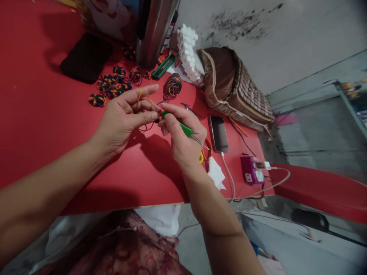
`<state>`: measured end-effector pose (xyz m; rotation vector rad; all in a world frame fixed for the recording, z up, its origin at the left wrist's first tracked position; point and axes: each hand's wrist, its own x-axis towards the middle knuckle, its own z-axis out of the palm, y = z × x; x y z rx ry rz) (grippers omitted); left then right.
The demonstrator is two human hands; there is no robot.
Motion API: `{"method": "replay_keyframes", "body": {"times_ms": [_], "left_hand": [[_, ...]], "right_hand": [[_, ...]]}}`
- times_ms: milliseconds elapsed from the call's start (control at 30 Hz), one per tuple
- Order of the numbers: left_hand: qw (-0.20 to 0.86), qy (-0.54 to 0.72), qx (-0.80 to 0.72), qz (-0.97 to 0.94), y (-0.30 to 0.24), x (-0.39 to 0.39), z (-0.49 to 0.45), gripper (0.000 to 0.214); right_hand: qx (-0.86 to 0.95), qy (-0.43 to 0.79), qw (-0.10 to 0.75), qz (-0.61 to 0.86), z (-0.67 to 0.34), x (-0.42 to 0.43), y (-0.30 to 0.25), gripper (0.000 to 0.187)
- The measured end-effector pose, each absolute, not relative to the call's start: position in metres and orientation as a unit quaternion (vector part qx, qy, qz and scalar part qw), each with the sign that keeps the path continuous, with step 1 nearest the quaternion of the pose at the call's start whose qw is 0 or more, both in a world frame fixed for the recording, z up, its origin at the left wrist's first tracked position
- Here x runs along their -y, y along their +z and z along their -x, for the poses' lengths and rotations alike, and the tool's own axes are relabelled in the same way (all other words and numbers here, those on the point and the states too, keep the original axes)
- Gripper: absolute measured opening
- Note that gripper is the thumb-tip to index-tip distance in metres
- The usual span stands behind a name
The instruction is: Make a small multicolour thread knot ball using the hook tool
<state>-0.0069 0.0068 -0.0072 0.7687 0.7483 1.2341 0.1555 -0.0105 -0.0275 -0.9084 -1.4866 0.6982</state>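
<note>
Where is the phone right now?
In the head view, the phone lies flat on the red table, right of the right hand holding the green hook, near the brown bag, a white cable plugged into its near end.

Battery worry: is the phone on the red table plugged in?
Plugged in: the phone has a white cable at its near end; screen dark.
</note>
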Motion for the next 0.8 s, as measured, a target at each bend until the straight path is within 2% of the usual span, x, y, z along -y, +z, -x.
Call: {"method": "replay_keyframes", "body": {"times_ms": [133,333,400,667,800], "left_hand": [[0.677,0.541,-0.345,-0.36,-0.0091,-0.0072,0.0092,0.05],[0.672,0.558,-0.337,-0.351,-0.0054,-0.0061,0.0067,0.044],[0.673,0.566,-0.332,-0.342,-0.0052,-0.0061,0.0064,0.044],[0.654,0.556,-0.357,-0.368,-0.0067,-0.0049,0.0098,0.058],[0.627,0.572,-0.363,-0.385,-0.0029,-0.0022,0.0078,0.055]], "right_hand": [[0.636,0.297,0.586,0.405,-0.1547,0.0113,-0.0287,0.022],[0.637,0.301,0.59,0.394,-0.1532,0.0106,-0.0316,0.027],[0.631,0.318,0.598,0.379,-0.1528,0.0104,-0.0321,0.023],[0.616,0.35,0.595,0.379,-0.1547,0.0118,-0.0274,0.019],[0.639,0.303,0.589,0.39,-0.1527,0.0136,-0.0245,0.02]]}}
